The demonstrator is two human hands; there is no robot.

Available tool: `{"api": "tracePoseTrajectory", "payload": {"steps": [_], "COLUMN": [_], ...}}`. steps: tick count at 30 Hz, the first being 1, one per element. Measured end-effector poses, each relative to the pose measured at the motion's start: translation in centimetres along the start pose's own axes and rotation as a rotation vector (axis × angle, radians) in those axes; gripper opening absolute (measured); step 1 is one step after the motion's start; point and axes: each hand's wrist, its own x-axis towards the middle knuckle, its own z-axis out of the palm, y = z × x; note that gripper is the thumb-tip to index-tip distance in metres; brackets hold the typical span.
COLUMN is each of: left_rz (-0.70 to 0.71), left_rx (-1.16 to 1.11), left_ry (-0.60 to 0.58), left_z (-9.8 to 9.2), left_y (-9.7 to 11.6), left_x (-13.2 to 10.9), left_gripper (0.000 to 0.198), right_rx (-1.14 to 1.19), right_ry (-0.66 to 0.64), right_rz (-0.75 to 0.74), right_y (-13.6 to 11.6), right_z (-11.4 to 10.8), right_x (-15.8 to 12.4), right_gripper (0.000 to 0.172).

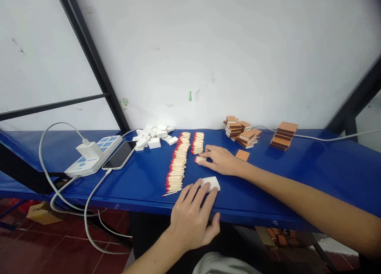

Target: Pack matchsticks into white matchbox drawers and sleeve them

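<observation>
My left hand [192,212] is at the table's front edge with its fingers stretched out and apart. Its fingertips touch a white matchbox tray [212,182], whose near part they cover. Farther in, my right hand [222,161] has thumb and forefinger closed round a small bunch of matches [201,159], red heads to the left. Directly behind that bunch lies a short row of matches [197,143]. To the left runs a long row of matches [177,163], heads also leftward. One orange matchbox sleeve [242,155] lies flat beyond my right wrist.
White trays [153,136] are heaped at the back left. Brown matchboxes are stacked in a pile [241,131] and a separate stack [284,135] at the back right. A phone [120,155], a power strip [98,157] and white cables occupy the left of the blue table [315,175].
</observation>
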Motion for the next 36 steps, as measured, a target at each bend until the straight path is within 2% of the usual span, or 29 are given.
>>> {"api": "tracePoseTrajectory", "payload": {"steps": [9, 25, 31, 36], "left_rz": [0.005, 0.077, 0.114, 0.110], "left_rx": [0.025, -0.111, -0.106, -0.101], "left_ry": [0.028, 0.232, 0.269, 0.274], "left_z": [-0.03, 0.46, 0.66, 0.87], "left_y": [-0.02, -0.01, -0.05, -0.09], "left_x": [-0.04, -0.29, -0.46, -0.56], "left_gripper": [0.056, 0.029, 0.025, 0.025], "right_rx": [-0.008, 0.092, -0.009, -0.179], "right_ry": [-0.028, -0.034, -0.043, -0.069], "right_rz": [-0.031, -0.089, -0.137, -0.143], "right_y": [-0.11, 0.64, 0.52, 0.20], "right_z": [-0.23, -0.36, -0.20, 0.11], "right_x": [-0.10, -0.06, -0.06, -0.27], "right_gripper": [0.044, 0.033, 0.033, 0.033]}}
